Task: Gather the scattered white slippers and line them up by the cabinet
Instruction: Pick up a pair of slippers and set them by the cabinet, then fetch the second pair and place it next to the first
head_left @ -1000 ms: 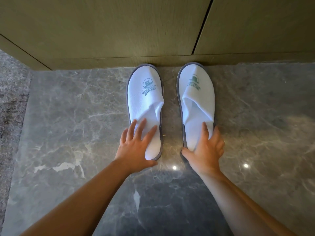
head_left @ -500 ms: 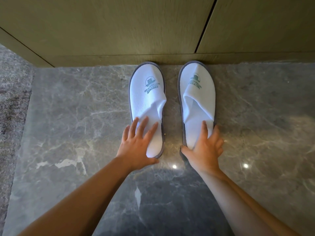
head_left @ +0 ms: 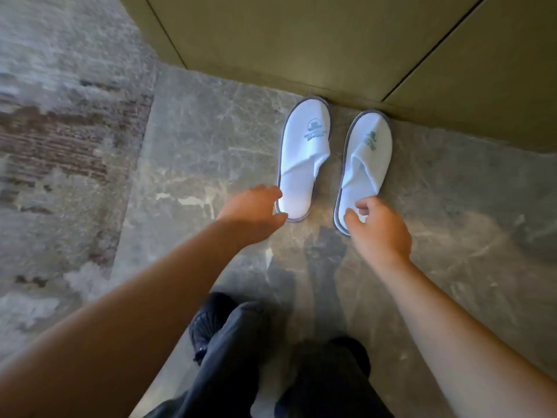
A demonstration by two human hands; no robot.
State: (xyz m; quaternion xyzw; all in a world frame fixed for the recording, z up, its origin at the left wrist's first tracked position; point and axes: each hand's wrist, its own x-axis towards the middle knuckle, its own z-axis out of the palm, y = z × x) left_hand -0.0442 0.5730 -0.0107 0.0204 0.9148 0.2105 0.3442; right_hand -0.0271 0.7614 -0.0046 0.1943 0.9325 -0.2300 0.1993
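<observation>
The cabinet (head_left: 301, 40) stands at the far edge of the marble floor (head_left: 196, 140), and a carpet (head_left: 60, 116) lies to the left. Two white slippers lie side by side on the floor, a narrow gap between them, toes at the base of the cabinet and heels toward me. Their long axes run from me to the cabinet, almost parallel.

My left hand (head_left: 251, 211) is at the heel of the left slipper (head_left: 304, 155); its fingers are loosely bent and hold nothing. My right hand (head_left: 376, 227) hangs over the heel of the right slipper (head_left: 366, 164), fingers curled loosely, gripping nothing. The picture is blurred, so I cannot tell if they touch.
</observation>
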